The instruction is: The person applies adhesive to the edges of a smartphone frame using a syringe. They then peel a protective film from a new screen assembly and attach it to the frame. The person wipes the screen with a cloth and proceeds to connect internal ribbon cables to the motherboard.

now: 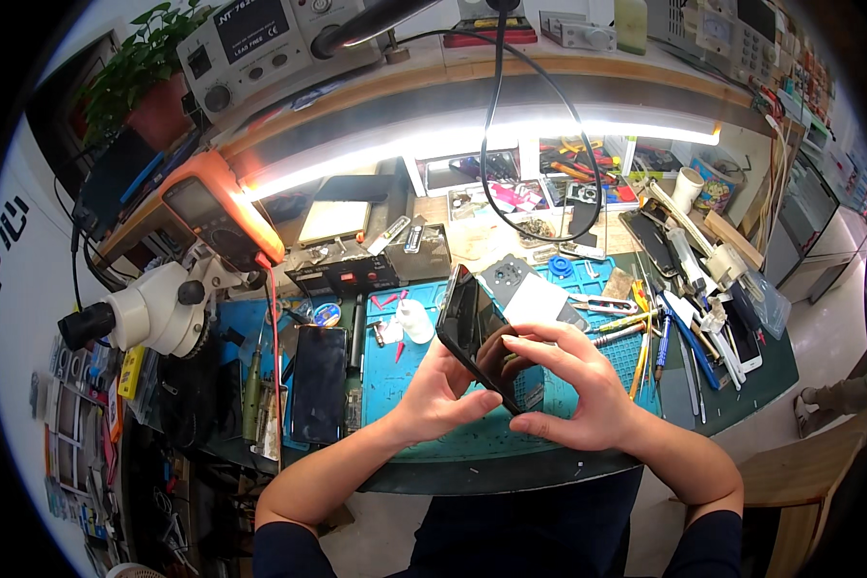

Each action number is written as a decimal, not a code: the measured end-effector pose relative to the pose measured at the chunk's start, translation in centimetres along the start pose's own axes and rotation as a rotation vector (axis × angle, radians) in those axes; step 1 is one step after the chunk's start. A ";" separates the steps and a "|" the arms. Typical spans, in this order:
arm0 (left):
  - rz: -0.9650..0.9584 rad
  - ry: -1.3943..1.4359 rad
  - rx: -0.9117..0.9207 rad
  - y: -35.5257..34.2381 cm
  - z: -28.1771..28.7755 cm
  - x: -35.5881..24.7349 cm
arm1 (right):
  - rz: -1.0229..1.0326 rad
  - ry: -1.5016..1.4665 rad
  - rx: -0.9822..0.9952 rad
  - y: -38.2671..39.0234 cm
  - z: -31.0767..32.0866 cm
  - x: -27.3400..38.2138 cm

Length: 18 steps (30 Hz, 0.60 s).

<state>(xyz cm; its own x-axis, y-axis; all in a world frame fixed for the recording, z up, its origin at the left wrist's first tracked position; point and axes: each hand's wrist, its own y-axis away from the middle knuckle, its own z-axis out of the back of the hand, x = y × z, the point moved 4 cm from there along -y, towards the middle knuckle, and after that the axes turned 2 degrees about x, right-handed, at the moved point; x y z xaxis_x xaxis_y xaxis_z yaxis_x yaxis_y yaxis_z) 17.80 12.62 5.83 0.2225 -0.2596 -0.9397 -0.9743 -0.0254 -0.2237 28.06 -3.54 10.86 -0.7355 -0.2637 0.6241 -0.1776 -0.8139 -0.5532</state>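
A black smartphone [477,332] with a glossy, reflective face is held tilted above the blue work mat [414,395]. My left hand [443,395] grips its left side, with the thumb near the lower end. My right hand [573,385] holds it from the right, fingertips touching the glossy face and thumb at the bottom end. A small white bottle [414,323] stands behind my left hand. Another dark phone [318,383] lies flat to the left on the mat. A grey plate [530,294] lies behind the held phone.
A microscope [154,308] and orange multimeter [217,212] are at the left. Pens, tweezers, tools and phone parts [694,328] crowd the right. A lit shelf [376,135] with equipment and a hanging cable [496,116] spans the back. Someone's shoe [809,414] shows at far right.
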 end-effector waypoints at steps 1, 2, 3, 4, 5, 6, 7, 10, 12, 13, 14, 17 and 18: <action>-0.001 -0.005 0.005 0.0 0.0 0.0 | -0.001 -0.001 0.000 0.1 0.0 0.0; -0.001 -0.001 0.006 -0.1 0.0 0.0 | 0.001 -0.002 -0.001 0.0 0.0 0.1; -0.002 0.003 0.008 0.0 -0.1 -0.1 | 0.002 -0.003 -0.001 0.0 0.0 0.1; -0.002 0.008 0.010 0.0 -0.2 -0.1 | 0.002 -0.003 0.000 0.0 0.1 0.2; -0.008 0.001 0.015 0.0 -0.2 -0.1 | 0.001 -0.002 0.001 0.0 0.0 0.2; -0.014 -0.005 0.020 0.0 -0.2 -0.2 | 0.005 -0.002 -0.001 0.0 0.0 0.2; -0.020 -0.012 0.025 0.0 -0.2 -0.2 | 0.009 -0.001 -0.003 0.0 0.0 0.3; -0.049 -0.027 0.056 0.0 -0.1 -0.2 | 0.020 -0.003 -0.008 0.0 0.0 0.3; -0.047 -0.008 0.054 -0.1 -0.2 -0.1 | 0.015 -0.007 -0.010 0.1 0.0 0.3; -0.045 0.001 0.053 -0.1 -0.3 -0.1 | 0.015 -0.007 -0.011 0.1 0.0 0.3; -0.048 0.008 0.055 -0.1 -0.3 -0.2 | 0.016 -0.007 -0.012 0.1 0.0 0.3; -0.056 0.016 0.060 -0.1 -0.4 -0.2 | 0.018 -0.002 -0.014 0.1 -0.1 0.3; -0.060 0.010 0.060 -0.1 -0.4 -0.2 | 0.019 0.001 -0.014 0.1 -0.1 0.3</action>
<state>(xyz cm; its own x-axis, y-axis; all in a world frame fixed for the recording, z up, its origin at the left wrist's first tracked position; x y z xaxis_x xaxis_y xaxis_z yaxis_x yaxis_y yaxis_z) 17.86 12.34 6.14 0.2795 -0.2690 -0.9217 -0.9554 0.0169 -0.2947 27.76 -3.68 10.96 -0.7393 -0.2789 0.6129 -0.1726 -0.8013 -0.5729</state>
